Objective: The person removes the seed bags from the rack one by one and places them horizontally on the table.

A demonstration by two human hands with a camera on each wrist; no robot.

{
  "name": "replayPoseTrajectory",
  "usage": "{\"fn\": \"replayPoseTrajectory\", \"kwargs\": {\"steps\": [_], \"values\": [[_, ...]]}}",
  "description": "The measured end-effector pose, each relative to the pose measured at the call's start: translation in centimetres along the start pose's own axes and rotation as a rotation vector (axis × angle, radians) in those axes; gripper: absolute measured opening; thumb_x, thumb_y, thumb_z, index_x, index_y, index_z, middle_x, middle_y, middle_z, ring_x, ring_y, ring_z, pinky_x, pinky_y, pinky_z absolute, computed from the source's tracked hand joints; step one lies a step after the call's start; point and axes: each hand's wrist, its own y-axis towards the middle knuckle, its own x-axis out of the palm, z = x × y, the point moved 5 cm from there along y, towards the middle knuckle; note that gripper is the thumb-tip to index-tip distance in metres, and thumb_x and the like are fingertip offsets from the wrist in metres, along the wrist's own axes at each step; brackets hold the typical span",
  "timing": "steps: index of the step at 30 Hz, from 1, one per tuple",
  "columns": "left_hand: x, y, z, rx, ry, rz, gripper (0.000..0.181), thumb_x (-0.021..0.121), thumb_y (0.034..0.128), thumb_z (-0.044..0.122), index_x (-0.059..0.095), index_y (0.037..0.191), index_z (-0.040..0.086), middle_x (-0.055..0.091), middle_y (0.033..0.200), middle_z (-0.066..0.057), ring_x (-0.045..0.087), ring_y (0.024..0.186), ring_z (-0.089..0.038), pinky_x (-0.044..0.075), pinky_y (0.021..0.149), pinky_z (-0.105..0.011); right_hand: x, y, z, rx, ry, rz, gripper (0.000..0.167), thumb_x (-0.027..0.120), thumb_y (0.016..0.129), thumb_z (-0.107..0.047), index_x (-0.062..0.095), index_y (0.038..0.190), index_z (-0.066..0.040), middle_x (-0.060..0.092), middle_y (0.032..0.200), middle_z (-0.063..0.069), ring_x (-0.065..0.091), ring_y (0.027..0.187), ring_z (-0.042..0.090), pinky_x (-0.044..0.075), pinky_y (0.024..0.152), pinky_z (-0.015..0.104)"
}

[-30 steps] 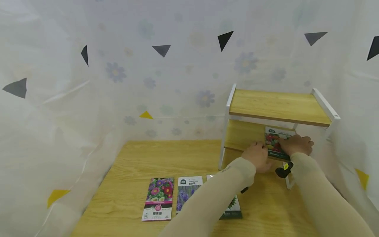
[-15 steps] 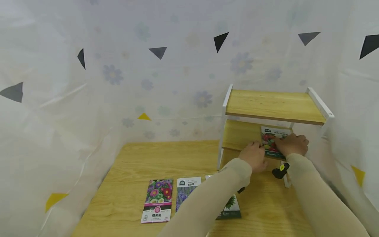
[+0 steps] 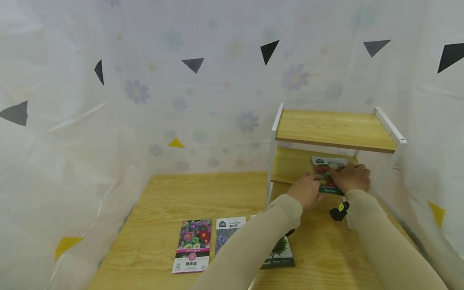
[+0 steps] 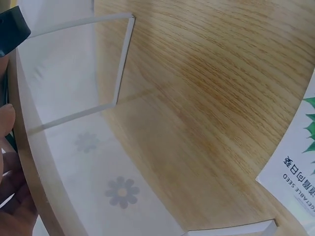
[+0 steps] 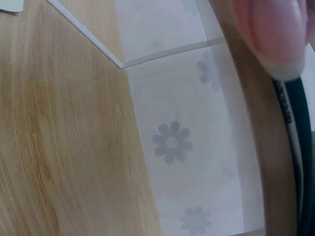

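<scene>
A seed packet [image 3: 330, 189] with red flowers and a green bottom band lies on the middle shelf [image 3: 290, 166] of a small rack. My right hand [image 3: 351, 178] grips it from the right, thumb on the front. From the left my left hand [image 3: 305, 190] holds the packet's near left edge, fingers curled at the shelf front. In the right wrist view a fingertip [image 5: 278, 39] sits above the packet's dark green edge [image 5: 298, 128]. The left wrist view shows the left fingers [image 4: 15, 196] at the shelf edge, the packet mostly hidden.
The rack's wooden top board [image 3: 333, 127] overhangs the hands, between white side frames. On the table [image 3: 203, 193] lie a pink-banded flower packet [image 3: 192, 246], a lavender packet [image 3: 230, 228] partly under the left sleeve, and a sunflower packet [image 3: 284, 257]. Plastic sheeting surrounds the table.
The red-flower packet has shifted a little left along the middle shelf, and both hands have moved left with it. The view has turned slightly; the packets on the table stay put.
</scene>
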Motion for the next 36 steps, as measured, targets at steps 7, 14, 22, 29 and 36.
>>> {"fn": "replayPoseTrajectory", "kwargs": {"steps": [7,14,22,29,36], "values": [[0.0,-0.7,-0.2,0.045,0.027,0.079,0.049,0.047,0.0946,0.057,0.057,0.134,0.029,0.049,0.138,0.012,0.043,0.127,-0.004,0.025,0.11,-0.019,0.2,-0.4,-0.9,-0.047,0.022,-0.015,0.093,0.036,0.094,-0.062,0.035,0.131,0.023,0.03,0.118,0.047,0.029,0.105,0.06,0.039,0.072,0.064],[-0.1,-1.6,-0.1,0.03,0.021,0.138,0.043,0.05,0.0942,0.056,0.061,0.129,0.033,0.053,0.134,0.015,0.045,0.124,-0.001,0.025,0.109,-0.02,0.1,-1.0,-1.0,-0.06,0.022,-0.012,0.094,0.037,0.093,-0.064,0.031,0.138,0.019,0.026,0.128,0.048,0.027,0.111,0.063,0.035,0.08,0.07],[0.3,-2.8,0.1,-0.052,-0.104,0.168,0.039,0.053,0.0936,0.054,0.067,0.12,0.028,0.053,0.135,0.015,0.045,0.124,-0.004,0.029,0.108,-0.02,0.4,-1.6,-1.0,-0.052,0.001,-0.016,0.095,0.036,0.092,-0.066,0.03,0.14,0.017,0.025,0.13,0.048,0.026,0.114,0.064,0.035,0.082,0.072],[1.3,-3.7,-0.1,-0.087,-0.329,0.241,0.042,0.051,0.0962,0.05,0.071,0.115,0.018,0.057,0.13,0.011,0.046,0.123,-0.003,0.034,0.104,-0.017,0.9,-2.2,-1.4,-0.109,-0.025,0.062,0.091,0.04,0.092,-0.063,0.039,0.135,0.017,0.036,0.124,0.047,0.036,0.108,0.062,0.035,0.086,0.071],[1.9,-5.1,-0.9,-0.257,-0.745,0.316,0.034,0.064,0.0932,0.033,0.066,0.123,0.016,0.057,0.116,0.007,0.055,0.098,-0.002,0.046,0.08,-0.014,1.4,-2.8,-2.0,-0.128,-0.016,0.097,0.084,0.044,0.093,-0.057,0.041,0.135,0.016,0.037,0.125,0.047,0.036,0.109,0.062,0.033,0.087,0.072]]}}
